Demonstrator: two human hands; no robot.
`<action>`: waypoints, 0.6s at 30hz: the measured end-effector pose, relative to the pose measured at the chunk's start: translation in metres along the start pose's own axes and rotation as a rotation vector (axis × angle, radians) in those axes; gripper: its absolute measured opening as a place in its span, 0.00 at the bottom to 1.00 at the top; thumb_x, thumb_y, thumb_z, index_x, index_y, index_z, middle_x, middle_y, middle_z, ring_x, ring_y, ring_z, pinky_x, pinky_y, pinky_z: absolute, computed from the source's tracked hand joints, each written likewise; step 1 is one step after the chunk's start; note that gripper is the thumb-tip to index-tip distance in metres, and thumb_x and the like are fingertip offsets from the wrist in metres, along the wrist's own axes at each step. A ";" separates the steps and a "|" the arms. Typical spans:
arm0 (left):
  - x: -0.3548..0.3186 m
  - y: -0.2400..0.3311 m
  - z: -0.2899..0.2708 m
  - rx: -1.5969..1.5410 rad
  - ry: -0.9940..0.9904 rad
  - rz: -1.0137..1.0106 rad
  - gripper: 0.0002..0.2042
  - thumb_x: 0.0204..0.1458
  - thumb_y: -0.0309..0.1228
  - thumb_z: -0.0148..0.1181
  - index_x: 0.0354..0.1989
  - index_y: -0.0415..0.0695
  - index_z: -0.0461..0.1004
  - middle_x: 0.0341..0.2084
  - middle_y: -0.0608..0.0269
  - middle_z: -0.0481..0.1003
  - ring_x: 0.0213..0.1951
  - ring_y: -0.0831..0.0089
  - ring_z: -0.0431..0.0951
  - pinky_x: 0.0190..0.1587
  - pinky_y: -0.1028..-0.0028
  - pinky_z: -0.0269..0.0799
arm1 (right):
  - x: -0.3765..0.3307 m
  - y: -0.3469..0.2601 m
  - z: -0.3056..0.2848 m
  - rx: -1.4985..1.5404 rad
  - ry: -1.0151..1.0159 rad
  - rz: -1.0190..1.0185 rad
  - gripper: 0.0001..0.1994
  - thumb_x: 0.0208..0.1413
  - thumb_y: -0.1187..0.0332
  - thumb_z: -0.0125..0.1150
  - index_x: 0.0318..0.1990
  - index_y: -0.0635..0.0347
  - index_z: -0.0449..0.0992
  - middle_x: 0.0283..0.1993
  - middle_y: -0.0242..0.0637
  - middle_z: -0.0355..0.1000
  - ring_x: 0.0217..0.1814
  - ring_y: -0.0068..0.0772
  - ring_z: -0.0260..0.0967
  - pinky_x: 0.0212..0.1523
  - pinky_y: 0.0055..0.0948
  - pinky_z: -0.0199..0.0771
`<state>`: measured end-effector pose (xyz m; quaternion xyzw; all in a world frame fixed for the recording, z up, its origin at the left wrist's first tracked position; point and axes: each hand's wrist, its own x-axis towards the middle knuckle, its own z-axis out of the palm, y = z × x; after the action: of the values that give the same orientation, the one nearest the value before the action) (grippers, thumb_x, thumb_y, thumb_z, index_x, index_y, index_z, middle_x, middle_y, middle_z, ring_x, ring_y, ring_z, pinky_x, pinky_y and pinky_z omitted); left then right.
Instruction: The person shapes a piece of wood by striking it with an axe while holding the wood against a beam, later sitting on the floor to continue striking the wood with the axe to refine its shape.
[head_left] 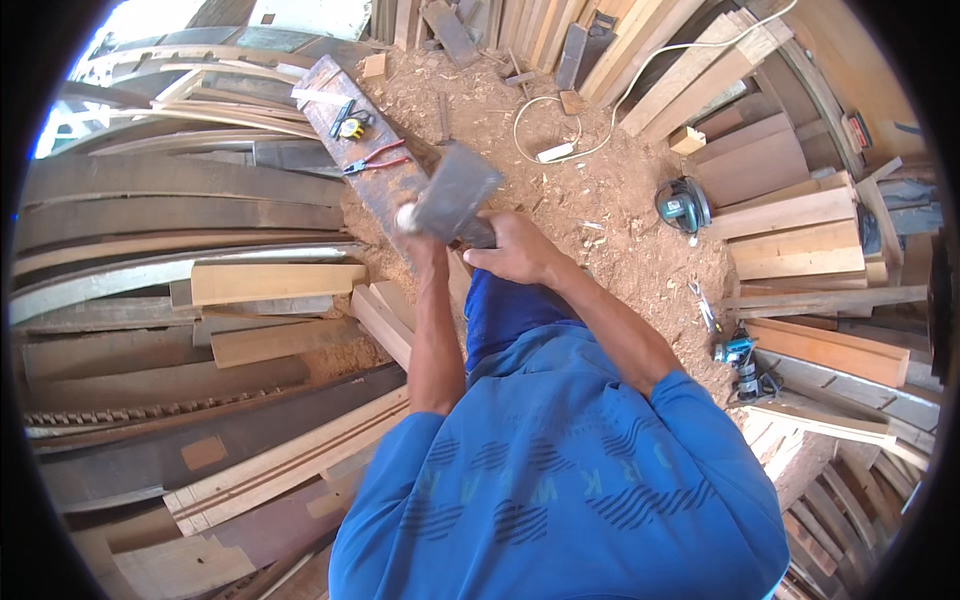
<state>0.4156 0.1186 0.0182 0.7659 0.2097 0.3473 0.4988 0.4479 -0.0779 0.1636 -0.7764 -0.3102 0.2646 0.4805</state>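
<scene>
Nearest the lens, the blue shirt (560, 470) fills the lower frame, and both my forearms run up from it. Both hands are together on one dark, weathered wood block (455, 195), held up in front of me over the sawdust floor (610, 220). My right hand (515, 250) is clamped around the block's lower right end, fingers wrapped over it. My left hand (415, 228) sits at the lower left end; a pale end shows by it, and I cannot tell how firmly it grips.

Just behind the block lies a long dark plank (375, 165), carrying red-handled pliers (375, 157) and a yellow tape measure (351, 128). Light wood offcuts (275, 282) lie to the left, on curved dark planks (170, 215). To the right: a green circular saw (683, 205), a blue trim router (738, 352), stacked boards (795, 245). A white cable (545, 125) loops on the floor further up.
</scene>
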 end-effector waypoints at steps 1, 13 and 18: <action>-0.001 -0.002 0.006 -0.288 0.179 -0.250 0.11 0.54 0.30 0.68 0.42 0.41 0.75 0.31 0.62 0.78 0.37 0.71 0.77 0.43 0.70 0.73 | -0.005 0.001 0.001 0.329 -0.011 0.023 0.13 0.52 0.63 0.68 0.39 0.63 0.77 0.33 0.43 0.79 0.26 0.36 0.76 0.31 0.35 0.78; -0.116 0.176 0.043 -0.074 -0.568 0.468 0.26 0.36 0.30 0.71 0.48 0.51 0.74 0.55 0.48 0.68 0.55 0.49 0.67 0.58 0.55 0.57 | -0.070 0.117 -0.038 0.873 0.178 0.358 0.18 0.55 0.61 0.70 0.47 0.64 0.75 0.41 0.36 0.77 0.39 0.25 0.76 0.39 0.27 0.78; -0.081 0.120 0.014 0.526 -0.590 0.270 0.33 0.44 0.46 0.71 0.61 0.53 0.70 0.70 0.35 0.51 0.68 0.39 0.55 0.66 0.44 0.46 | -0.093 0.104 -0.057 0.837 0.213 0.409 0.11 0.57 0.66 0.66 0.41 0.60 0.73 0.38 0.39 0.78 0.36 0.30 0.76 0.39 0.30 0.78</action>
<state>0.3684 0.0060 0.0976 0.9545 0.0372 0.1100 0.2746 0.4500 -0.2150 0.1024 -0.5841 0.0331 0.3749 0.7191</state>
